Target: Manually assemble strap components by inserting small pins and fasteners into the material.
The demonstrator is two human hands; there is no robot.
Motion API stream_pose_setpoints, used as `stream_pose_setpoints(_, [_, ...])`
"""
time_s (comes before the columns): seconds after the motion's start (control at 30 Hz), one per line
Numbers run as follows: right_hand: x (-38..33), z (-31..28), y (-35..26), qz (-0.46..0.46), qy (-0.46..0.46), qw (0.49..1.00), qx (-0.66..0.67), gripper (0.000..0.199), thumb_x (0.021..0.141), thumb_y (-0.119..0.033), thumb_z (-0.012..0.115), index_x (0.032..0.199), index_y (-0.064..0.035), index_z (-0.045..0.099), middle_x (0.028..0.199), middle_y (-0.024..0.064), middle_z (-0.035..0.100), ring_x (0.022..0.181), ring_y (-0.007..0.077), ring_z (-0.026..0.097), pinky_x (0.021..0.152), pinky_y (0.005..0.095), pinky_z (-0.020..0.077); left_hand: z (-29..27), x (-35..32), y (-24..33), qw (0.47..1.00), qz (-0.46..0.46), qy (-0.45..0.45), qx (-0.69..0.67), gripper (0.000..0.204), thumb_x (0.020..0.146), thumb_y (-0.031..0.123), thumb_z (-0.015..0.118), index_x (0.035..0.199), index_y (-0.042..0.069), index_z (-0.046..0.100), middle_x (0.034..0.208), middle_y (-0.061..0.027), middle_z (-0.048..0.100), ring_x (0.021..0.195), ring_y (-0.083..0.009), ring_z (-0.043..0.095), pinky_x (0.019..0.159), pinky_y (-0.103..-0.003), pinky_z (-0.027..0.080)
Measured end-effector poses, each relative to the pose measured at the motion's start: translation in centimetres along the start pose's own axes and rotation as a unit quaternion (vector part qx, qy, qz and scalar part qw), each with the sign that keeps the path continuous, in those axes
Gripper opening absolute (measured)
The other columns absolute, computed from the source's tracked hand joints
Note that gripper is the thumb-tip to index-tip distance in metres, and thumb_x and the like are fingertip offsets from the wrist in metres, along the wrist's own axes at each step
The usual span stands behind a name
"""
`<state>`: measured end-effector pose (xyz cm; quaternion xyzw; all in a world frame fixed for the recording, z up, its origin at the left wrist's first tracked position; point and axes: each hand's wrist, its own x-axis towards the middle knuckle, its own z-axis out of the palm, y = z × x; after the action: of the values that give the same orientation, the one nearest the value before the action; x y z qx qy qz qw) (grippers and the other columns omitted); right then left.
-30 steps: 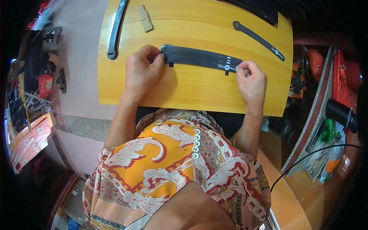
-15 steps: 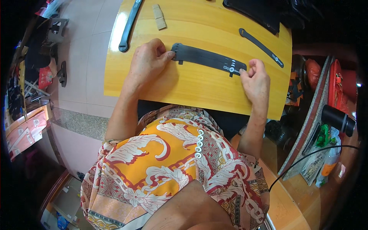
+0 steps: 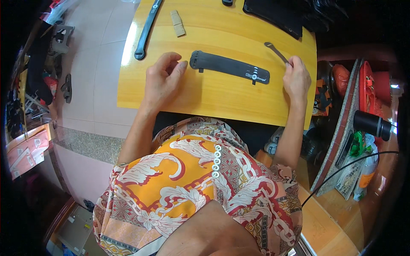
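A stack of wide dark straps (image 3: 226, 66) lies flat in the middle of the yellow table (image 3: 218, 98), with small tabs showing along its near edge and a white print at its right end. Just left of the stack is my left hand (image 3: 164, 77), its thumb and fingers apart and nothing between them. My right hand (image 3: 297, 79) is closed on the near end of a narrow dark strap (image 3: 276, 52), right of the stack; the strap's slotted far end points away to the left. My fingers hide the strap's near end.
Another long dark strap (image 3: 147, 32) lies at the table's far left, beside a folded tan strip (image 3: 177, 23). A flat black item (image 3: 273, 19) rests at the far right. Right of the table are a shelf edge (image 3: 337, 132) and a black cylinder (image 3: 372, 123).
My right hand has left the right end of the strap stack, moved right and taken hold of the narrow strap. My left hand has come off the stack's left end.
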<state>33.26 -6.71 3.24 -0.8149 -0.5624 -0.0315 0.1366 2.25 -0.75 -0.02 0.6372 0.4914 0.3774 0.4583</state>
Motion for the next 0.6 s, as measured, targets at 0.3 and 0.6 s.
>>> stream_pose_setpoints(0.3, [-8.5,-2.7,-6.8,-0.198,-0.096,0.939,0.263,0.014,0.069,0.004,0.054,0.081,-0.0027,0.053,0.072,0.0135,0.056,0.068,0.0322,0.057,0.058,0.0393,0.0446,1.7,-2.9,2.6,0.977,0.117,-0.172,-0.041,0.03,0.08,0.001,0.061,0.108,-0.001,0.051,0.084,-0.0038,0.054,0.068,-0.0072,0.05,0.058,-0.02,0.042])
stream_pose_setpoints(0.6, [-8.6,-2.6,-7.4,-0.201,-0.105,0.934,0.277,0.013,0.068,0.004,0.057,0.079,-0.0008,0.053,0.07,0.0138,0.055,0.066,0.0312,0.057,0.056,0.0372,0.0448,0.7,-1.9,3.0,0.981,0.093,-0.169,-0.011,0.008,0.08,0.001,0.061,0.085,-0.002,0.056,0.073,-0.0024,0.052,0.066,-0.0071,0.048,0.057,-0.02,0.04])
